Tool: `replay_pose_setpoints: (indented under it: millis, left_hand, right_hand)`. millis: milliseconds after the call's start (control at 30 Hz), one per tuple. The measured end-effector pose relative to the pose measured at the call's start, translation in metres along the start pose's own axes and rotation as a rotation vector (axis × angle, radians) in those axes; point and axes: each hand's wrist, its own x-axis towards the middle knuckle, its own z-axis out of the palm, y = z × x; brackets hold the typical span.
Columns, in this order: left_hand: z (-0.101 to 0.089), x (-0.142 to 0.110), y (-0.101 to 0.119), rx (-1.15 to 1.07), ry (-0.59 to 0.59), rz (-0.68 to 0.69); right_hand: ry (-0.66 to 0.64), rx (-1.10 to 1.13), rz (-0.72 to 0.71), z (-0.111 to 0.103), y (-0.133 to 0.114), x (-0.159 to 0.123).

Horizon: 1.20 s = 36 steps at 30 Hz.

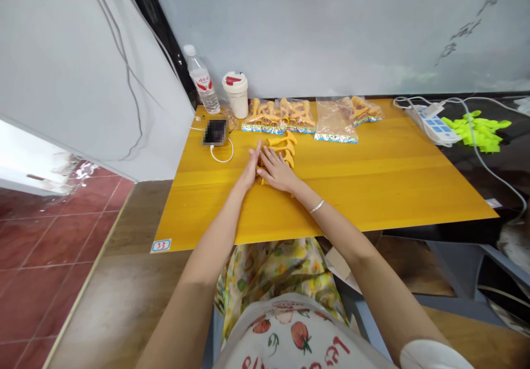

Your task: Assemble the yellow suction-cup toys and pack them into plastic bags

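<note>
Several orange plastic pieces with flared ends (289, 151) lie in a row on the yellow tabletop (356, 186). My right hand (278, 171) rests flat over their near left part, with its fingers stretched and a little apart. Along their left side stands my left hand (250, 168), turned on its edge with straight fingers. The two hands are close together at the fingertips. Parts of the pieces are hidden under and between my hands. Behind them, transparent bags of similar orange pieces (261, 114) line the back of the table.
A flat transparent bag (333, 119) lies at the back. To the left are a phone (215, 132) with a white cable, a lidded cup (237, 95) and a water bottle (202, 84). A power strip (438, 124) and bright green pieces (480, 130) are at the right.
</note>
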Motion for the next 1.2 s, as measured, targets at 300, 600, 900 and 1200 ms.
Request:
replay_pose_setpoints:
  millis: [300,600,900,1200]
  left_hand:
    - [-0.005,0.006,0.003,-0.079,0.259,0.011]
    - [-0.007,0.005,0.002,-0.046,0.338,0.021]
    - [0.014,-0.070,0.065,0.138,0.430,0.259]
    - [0.033,-0.228,0.067,0.078,0.376,-0.168]
  right_hand:
    - [0.292,-0.254,0.605,-0.064,0.143,-0.017]
    - [0.117,-0.378,0.694,-0.068,0.120,-0.072]
    - [0.418,0.122,0.704,-0.027,0.012,-0.184]
    - [0.259,0.393,-0.061,0.014,-0.137,-0.174]
